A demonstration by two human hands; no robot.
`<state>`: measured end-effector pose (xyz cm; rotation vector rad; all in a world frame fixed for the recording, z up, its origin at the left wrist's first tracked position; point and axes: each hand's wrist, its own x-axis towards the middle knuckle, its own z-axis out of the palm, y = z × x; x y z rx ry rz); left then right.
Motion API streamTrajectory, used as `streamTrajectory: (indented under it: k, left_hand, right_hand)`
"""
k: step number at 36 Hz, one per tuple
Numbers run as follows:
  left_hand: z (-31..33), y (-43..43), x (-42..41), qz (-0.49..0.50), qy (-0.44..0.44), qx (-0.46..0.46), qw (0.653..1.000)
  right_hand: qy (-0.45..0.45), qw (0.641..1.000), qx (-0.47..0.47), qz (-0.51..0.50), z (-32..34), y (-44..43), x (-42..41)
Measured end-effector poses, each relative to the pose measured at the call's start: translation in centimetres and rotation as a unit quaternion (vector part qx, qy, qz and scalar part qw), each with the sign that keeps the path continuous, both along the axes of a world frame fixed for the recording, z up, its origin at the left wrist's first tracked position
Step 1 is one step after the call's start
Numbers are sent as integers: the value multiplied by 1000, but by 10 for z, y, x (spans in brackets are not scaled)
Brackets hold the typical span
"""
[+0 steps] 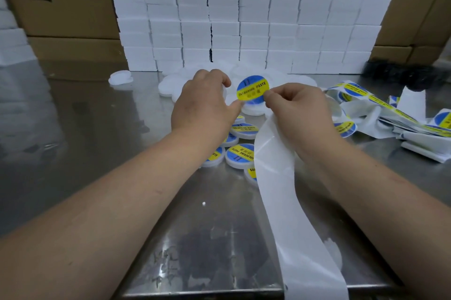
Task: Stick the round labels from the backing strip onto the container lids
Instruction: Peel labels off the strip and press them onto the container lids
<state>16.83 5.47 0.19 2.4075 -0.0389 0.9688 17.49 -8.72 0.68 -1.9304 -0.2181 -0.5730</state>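
Pinching round label (252, 89) at its right edge: right hand (299, 108), backing strip (275, 177) trailing below.
Curled left hand (202, 104), thumb touching label's lower-left edge; grip unclear. Labelled lids (240, 153) on table (97, 128) beneath.

A steel table (73, 128) fronts white blocks (244, 19), perhaps foam, and cardboard boxes (63, 6).

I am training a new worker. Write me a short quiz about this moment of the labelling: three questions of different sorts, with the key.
1. True or false: the right hand pinches the round label by its edge.
2. Which colours does this label have? A) red and white B) blue and yellow C) green and black
3. Fill in: the bare backing strip hangs down from under the ___ hand.

Key: 1 true; 2 B; 3 right.
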Motion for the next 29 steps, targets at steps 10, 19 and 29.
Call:
streamTrajectory:
  k: [10, 19, 29]
  left_hand:
    - [9, 1, 3, -131, 24, -343, 930]
    - [14, 0, 0, -248, 94, -553, 790]
    - [16, -1, -1, -341, 189, -626, 676]
  right_hand:
    - [-6, 997, 70, 20, 6, -3, -3]
    - [9, 992, 64, 109, 8, 3, -13]
    - [21, 984, 66, 162, 7, 5, -16]
